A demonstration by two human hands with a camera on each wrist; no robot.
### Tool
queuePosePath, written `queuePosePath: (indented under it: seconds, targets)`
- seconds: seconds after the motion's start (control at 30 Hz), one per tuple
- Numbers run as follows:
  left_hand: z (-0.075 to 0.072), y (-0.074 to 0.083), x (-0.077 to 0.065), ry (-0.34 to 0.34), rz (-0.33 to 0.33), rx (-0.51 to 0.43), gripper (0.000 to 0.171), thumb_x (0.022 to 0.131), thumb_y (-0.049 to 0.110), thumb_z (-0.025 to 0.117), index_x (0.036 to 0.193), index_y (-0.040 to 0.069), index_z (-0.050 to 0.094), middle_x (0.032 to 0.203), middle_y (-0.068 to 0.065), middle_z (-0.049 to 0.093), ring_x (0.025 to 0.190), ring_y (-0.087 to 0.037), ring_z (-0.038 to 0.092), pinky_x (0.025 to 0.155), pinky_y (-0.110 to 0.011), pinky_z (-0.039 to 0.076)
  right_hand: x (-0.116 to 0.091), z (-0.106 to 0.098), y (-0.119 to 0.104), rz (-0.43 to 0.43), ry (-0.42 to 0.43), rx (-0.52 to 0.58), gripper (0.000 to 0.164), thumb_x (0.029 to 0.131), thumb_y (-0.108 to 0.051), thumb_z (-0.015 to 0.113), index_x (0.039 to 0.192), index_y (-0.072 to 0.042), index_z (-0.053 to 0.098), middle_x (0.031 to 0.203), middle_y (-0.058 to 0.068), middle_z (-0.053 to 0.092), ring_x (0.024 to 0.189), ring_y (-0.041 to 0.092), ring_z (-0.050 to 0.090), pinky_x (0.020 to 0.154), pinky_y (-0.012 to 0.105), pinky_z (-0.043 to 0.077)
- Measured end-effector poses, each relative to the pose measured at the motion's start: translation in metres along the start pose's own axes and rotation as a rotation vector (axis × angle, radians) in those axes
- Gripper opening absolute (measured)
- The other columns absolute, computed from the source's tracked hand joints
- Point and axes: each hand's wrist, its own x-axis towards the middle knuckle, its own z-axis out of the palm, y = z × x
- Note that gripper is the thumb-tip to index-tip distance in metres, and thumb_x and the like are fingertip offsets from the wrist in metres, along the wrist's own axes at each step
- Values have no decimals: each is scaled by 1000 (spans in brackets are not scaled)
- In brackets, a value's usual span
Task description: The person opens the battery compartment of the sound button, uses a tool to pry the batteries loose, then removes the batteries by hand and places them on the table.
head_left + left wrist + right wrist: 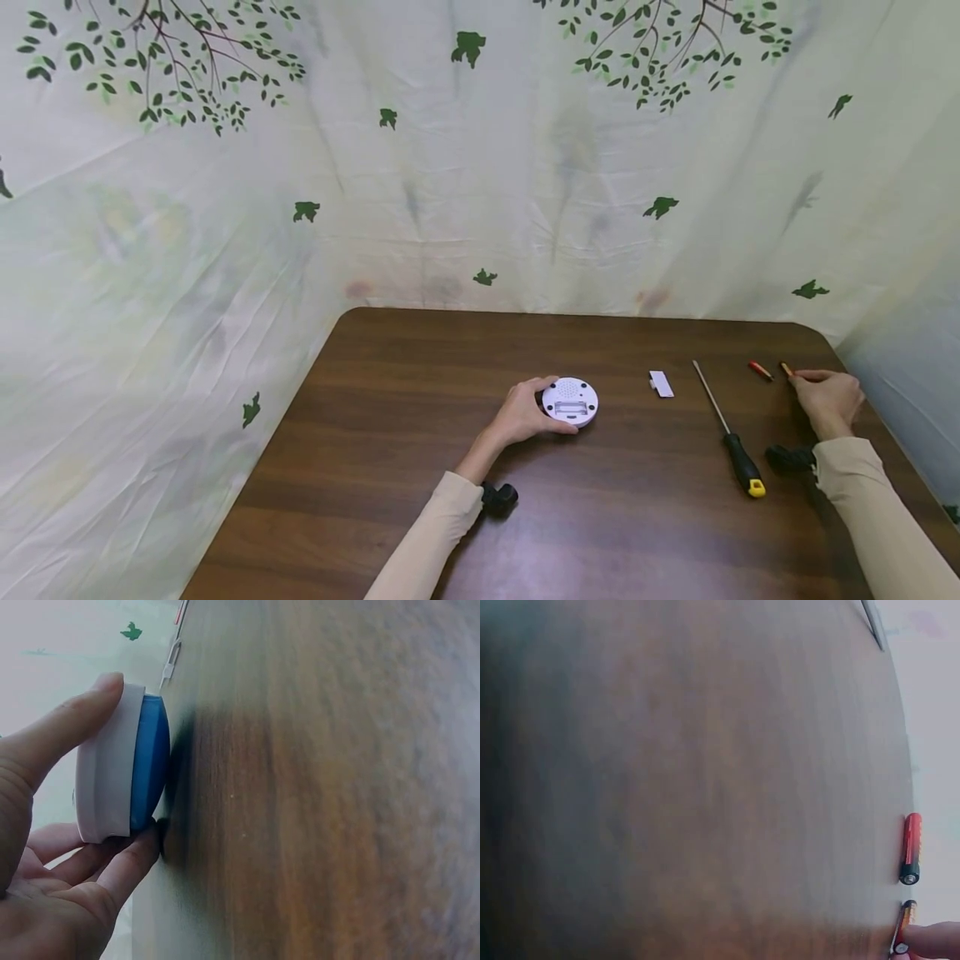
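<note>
My left hand (522, 414) grips a round white device (570, 392) by its edge, thumb on one side and fingers on the other. Its upturned face has small speaker-like holes and an uncovered battery slot; the left wrist view shows a blue lower part (152, 761) close to the table. Over at the right, the thumb and finger of my right hand (831, 400) pinch a battery (907, 919) at the tabletop. A second battery, red and black (911, 844), lies just beside it. Part of the right hand is outside the right wrist view.
A small white battery cover (661, 383) lies between the device and a screwdriver (741, 462) with a black and yellow handle. The brown wooden table (375, 383) ends at a leaf-patterned cloth (480, 192) behind. Black wrist straps or mounts show at both sleeves.
</note>
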Motion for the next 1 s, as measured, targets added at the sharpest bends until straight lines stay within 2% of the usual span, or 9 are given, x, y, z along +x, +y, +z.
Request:
queuePosePath:
  seconds: [0.27, 0.37, 0.47, 0.53, 0.6, 0.7, 0.83, 0.93, 1.0]
  targets:
    - [-1, 4, -1, -1, -1, 21, 92, 64, 33, 100, 143, 4, 61, 141, -14, 66, 133, -30, 60, 114, -46, 45, 2, -4, 2, -4, -19, -29, 33, 97, -23, 65, 98, 7, 75, 130, 33, 62, 129, 53, 47, 107, 62, 37]
    - [-1, 4, 0, 1, 13, 26, 95, 64, 33, 100, 144, 2, 59, 143, -16, 64, 135, -31, 59, 115, -47, 44, 3, -6, 0, -14, -28, -24, 37, 98, -24, 65, 104, 10, 74, 100, 30, 70, 126, 52, 49, 105, 62, 38]
    - [-1, 3, 1, -2, 15, 43, 99, 64, 34, 100, 147, 1, 56, 146, -16, 62, 138, -31, 57, 117, -45, 43, 4, -6, -2, -34, -37, -31, 41, 98, -26, 65, 112, 12, 71, 65, -1, 60, 122, 51, 52, 99, 60, 40]
    - [-1, 2, 1, -2, 16, 45, 102, 65, 36, 99, 148, 0, 54, 148, -17, 60, 140, -30, 56, 118, -44, 43, 4, -8, -5, -49, -38, -37, 44, 98, -28, 66, 116, 12, 71, 60, -23, 47, 121, 50, 52, 98, 58, 41]
    - [-2, 2, 0, -5, 9, 23, 103, 66, 35, 99, 150, -2, 51, 149, -17, 59, 140, -30, 56, 117, -43, 45, 2, -11, -8, -70, -37, -37, 45, 98, -28, 65, 119, 12, 70, 60, -33, 38, 122, 49, 53, 100, 58, 40]
    - [-9, 0, -2, -16, 8, -66, 102, 71, 30, 96, 152, -5, 46, 149, -19, 59, 136, -31, 58, 111, -42, 51, -3, -15, -14, -100, -48, -34, 48, 99, -30, 64, 124, 10, 68, 60, -39, 33, 121, 47, 53, 101, 56, 41]
    - [-32, -4, -8, -16, -2, -142, 95, 80, 27, 90, 155, -6, 41, 151, -23, 55, 136, -35, 58, 108, -43, 53, -14, -23, -27, -139, -96, -58, 54, 101, -39, 61, 131, 6, 67, 62, -39, 37, 87, 22, 62, 78, 38, 49]
    - [-56, -7, -14, 46, -17, -70, 91, 85, 35, 85, 156, -2, 41, 155, -21, 51, 140, -37, 54, 112, -47, 49, -27, -28, -43, -202, -177, -90, 63, 102, -49, 55, 136, 4, 64, 62, -28, 53, 66, 3, 54, 62, 29, 43]
    - [-74, -8, -19, 101, -27, 5, 89, 87, 39, 82, 156, 1, 42, 158, -20, 48, 144, -38, 50, 116, -50, 45, -39, -28, -55, -274, -236, -113, 67, 103, -53, 52, 138, 3, 62, 64, -11, 65, 63, 3, 56, 60, 29, 43]
